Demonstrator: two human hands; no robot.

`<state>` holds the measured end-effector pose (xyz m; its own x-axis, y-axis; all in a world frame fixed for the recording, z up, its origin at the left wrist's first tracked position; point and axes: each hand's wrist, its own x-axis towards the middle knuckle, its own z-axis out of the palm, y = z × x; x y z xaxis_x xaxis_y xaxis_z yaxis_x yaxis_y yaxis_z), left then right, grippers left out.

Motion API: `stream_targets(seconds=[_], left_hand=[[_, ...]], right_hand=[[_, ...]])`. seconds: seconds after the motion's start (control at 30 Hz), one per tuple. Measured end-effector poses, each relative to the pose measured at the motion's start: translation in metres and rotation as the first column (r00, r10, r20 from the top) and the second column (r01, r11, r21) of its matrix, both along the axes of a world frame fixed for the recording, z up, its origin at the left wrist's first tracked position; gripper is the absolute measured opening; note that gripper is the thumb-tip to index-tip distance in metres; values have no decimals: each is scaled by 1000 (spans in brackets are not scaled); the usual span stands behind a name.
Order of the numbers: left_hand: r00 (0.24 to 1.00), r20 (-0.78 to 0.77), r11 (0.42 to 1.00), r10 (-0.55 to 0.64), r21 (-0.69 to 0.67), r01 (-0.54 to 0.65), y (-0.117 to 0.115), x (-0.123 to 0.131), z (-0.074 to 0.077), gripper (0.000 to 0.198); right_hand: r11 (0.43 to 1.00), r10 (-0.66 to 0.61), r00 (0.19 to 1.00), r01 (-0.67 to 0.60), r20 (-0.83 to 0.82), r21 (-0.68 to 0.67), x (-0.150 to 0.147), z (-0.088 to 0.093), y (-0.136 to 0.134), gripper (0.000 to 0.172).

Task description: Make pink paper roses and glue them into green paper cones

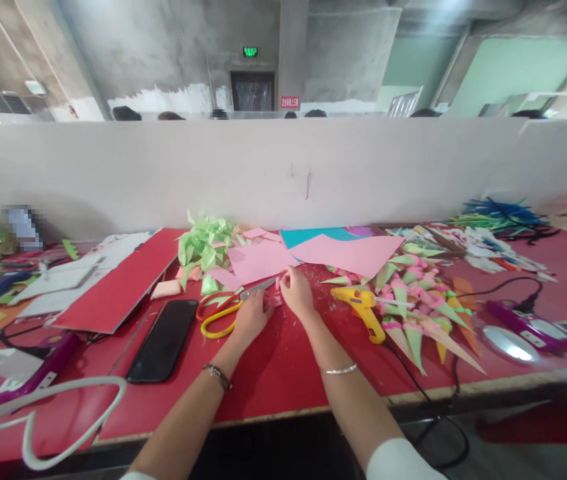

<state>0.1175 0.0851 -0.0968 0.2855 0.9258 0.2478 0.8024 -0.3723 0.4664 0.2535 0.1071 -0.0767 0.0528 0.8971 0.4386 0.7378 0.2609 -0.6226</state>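
Left hand [251, 321] and right hand [296, 293] pinch a small pink paper scrap [274, 301], centre frame.
Top centre, green wall sign [250, 51] and red wall sign [289, 102]: lettering unreadable.

Bright, even daylight; soft focus, edges warped and blurred

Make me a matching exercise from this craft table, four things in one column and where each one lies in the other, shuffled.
1 yellow plastic hot glue gun
2 flat black smartphone
3 orange-and-yellow-handled metal scissors
4 small pink paper piece

A held between left hand and right hand
B farthest left of the four
C right of the right hand
D just left of the left hand

Pairs: 1-C, 2-B, 3-D, 4-A
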Motion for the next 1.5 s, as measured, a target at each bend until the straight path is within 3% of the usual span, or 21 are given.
stream_targets(seconds=[0.1,0.3,0.43,0.8,0.97,1.13,1.5], left_hand=[[998,28,999,-53,2,53,2,-3,0,20],[995,84,999,-49,17,48,10,-18,9,27],[994,97,999,-48,17,46,15,-29,8,23],[989,123,996,-79,61,72,10,-32,2,24],[979,151,989,-137,75,127,11,-27,-2,25],[974,189,988,-127,114,107,10,-26,-2,27],[958,283,992,-49,128,13,14,-28,-11,27]], right_hand=[[998,56,998,-56,9,30,0,3,-2,21],[938,339,934,-345,112,42,-2,6,-9,17],[915,400,902,-404,164,-7,-2,1,-8,21],[964,262,931,-240,255,-115,-5,-4,-2,12],[975,190,945,-149,266,-167,-7,-7,1,7],[974,135,958,-81,253,-212,-3,-10,5,7],[979,120,989,-103,90,-178,-2,-14,7,10]])
